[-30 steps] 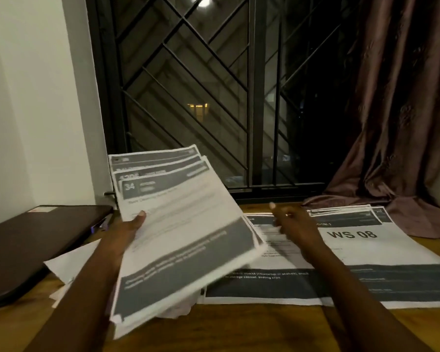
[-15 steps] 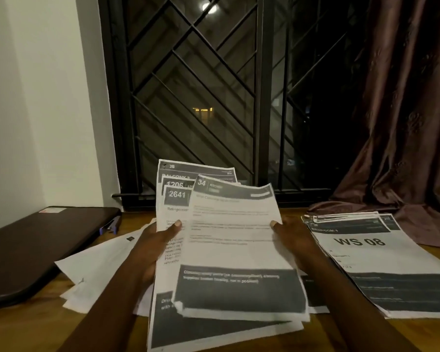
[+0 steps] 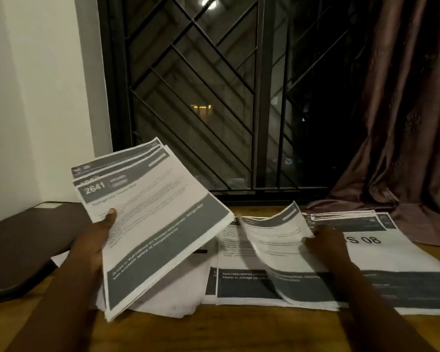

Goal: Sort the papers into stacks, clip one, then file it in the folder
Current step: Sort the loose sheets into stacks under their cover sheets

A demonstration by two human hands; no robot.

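Left hand grips a sheaf; right hand pinches one blurred sheet, partly covering a stack.

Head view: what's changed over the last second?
The right hand took the top sheet, numbered 34, off the bundle and has swung it right and down toward the middle stack on the table. The bundle now shows 2641 on top. The left hand still holds the bundle up; the WS 08 stack has not moved.

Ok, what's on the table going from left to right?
Dark brown flat case → white paper bundle headed 2641, held by left hand → curling white sheet in right hand → white paper stack marked WS 08 → maroon curtain.
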